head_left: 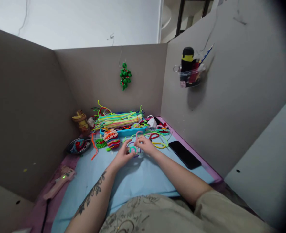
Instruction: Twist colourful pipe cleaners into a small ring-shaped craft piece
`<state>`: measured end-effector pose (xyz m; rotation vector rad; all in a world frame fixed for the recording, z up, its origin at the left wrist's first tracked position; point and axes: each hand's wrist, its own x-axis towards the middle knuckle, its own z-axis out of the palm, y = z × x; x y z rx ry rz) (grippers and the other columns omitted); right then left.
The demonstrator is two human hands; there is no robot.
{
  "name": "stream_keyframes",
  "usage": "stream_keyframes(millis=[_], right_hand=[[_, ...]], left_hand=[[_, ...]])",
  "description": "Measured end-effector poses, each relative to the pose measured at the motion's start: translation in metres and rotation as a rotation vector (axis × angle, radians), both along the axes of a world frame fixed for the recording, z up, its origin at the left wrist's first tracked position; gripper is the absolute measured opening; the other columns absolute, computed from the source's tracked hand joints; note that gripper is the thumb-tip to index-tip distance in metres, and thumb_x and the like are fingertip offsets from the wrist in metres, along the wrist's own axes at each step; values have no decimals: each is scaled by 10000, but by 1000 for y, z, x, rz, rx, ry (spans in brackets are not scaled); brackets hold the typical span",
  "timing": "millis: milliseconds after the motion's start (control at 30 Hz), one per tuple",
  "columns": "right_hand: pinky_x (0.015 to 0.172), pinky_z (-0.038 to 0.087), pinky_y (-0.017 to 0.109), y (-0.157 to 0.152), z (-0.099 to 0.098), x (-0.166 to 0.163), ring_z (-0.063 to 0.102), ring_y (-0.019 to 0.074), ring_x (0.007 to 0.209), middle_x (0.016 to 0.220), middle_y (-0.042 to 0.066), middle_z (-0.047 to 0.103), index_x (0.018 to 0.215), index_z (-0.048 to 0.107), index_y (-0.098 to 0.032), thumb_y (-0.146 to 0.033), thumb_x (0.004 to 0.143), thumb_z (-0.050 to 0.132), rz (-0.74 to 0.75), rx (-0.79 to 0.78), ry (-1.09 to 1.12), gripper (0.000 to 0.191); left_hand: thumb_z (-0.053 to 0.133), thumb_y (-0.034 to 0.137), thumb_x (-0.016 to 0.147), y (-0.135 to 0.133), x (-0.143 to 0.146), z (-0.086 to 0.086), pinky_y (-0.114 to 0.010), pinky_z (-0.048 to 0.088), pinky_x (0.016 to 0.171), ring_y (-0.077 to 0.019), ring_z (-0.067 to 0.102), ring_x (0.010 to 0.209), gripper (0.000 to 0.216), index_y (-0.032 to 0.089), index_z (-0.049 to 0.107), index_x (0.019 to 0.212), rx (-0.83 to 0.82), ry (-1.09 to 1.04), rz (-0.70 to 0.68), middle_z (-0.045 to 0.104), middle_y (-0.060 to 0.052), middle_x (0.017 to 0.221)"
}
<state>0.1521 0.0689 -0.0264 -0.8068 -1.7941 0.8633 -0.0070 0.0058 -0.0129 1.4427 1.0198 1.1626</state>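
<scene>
My left hand (123,154) is closed at the fingertips round a small pipe cleaner piece (133,149), shaped in turquoise and pink loops. Close against it, my right hand (145,145) pinches a pink pipe cleaner (138,133) whose end curls up above the fingers. A purple pipe cleaner shows around the piece, partly hidden by my hands. Just beyond my hands lie loose green, red and yellow pipe cleaners (161,145). To the left of them sits a striped, multicoloured pipe cleaner work (112,139).
A blue tray (133,131) heaped with pipe cleaners (118,119) stands at the back. A black phone (184,154) lies right; a dark bowl (87,149) and a pink corded tool (60,183) lie left. Grey panels enclose three sides, with a plastic cup (191,77) hanging on the right one.
</scene>
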Motion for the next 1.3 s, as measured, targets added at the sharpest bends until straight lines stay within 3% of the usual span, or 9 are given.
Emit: stream_keyframes(millis=[167,333,633,733,900,1033,1133,1300], right_hand=[[871,366,350,-2,0,3,450,227,1120,1127,64,511,810,662,-209,-408,689,649,148,-170,4,233],[916,341,391,-6,0,1,421,248,1165,1214,55,480,756,633,-199,-370,627,699,170,-251,90,224],[912,362,359,-2,-5,-1,454,241,1130,1129,74,518,612,606,-168,-380,611,704,225,-285,101,233],[913,352,355,0,-8,-2,488,227,1069,1069,73,546,591,593,-167,-407,619,692,154,-271,138,261],[854,367,341,5,-11,-2,536,202,913,896,54,600,557,553,-161,-422,649,658,41,-254,219,297],[806,374,321,6,-9,-1,537,188,850,816,41,608,535,530,-158,-423,652,649,16,-260,258,313],[811,369,316,5,-8,-3,533,187,862,845,46,606,554,554,-155,-414,661,643,-15,-254,272,294],[844,358,320,2,-8,-7,528,192,907,880,47,603,591,577,-155,-417,678,637,-29,-240,289,282]], left_hand=[[686,291,652,8,-3,-6,-234,417,571,-106,516,583,722,169,320,1263,-20,-63,-14,536,32,667],[710,305,627,11,-5,-9,-230,417,570,-102,524,576,734,185,330,1243,-17,-83,-1,548,30,683],[678,319,671,9,-5,-9,-235,420,550,-109,529,572,711,188,320,1272,13,17,-14,519,39,651],[654,329,695,14,-6,-13,-246,441,575,-119,549,611,658,172,347,1255,102,52,88,546,13,701],[627,333,709,17,-9,-10,-285,463,718,-172,576,856,443,165,491,1096,289,65,346,588,-77,937],[592,353,733,12,-8,-7,-249,443,610,-127,551,635,318,158,554,981,336,188,450,588,-20,719],[599,369,724,7,-3,-8,-223,421,510,-114,526,529,434,165,504,1095,270,194,396,588,8,629],[642,379,684,5,8,-10,-222,436,454,-115,546,505,670,178,353,1255,151,79,360,646,-30,749]])
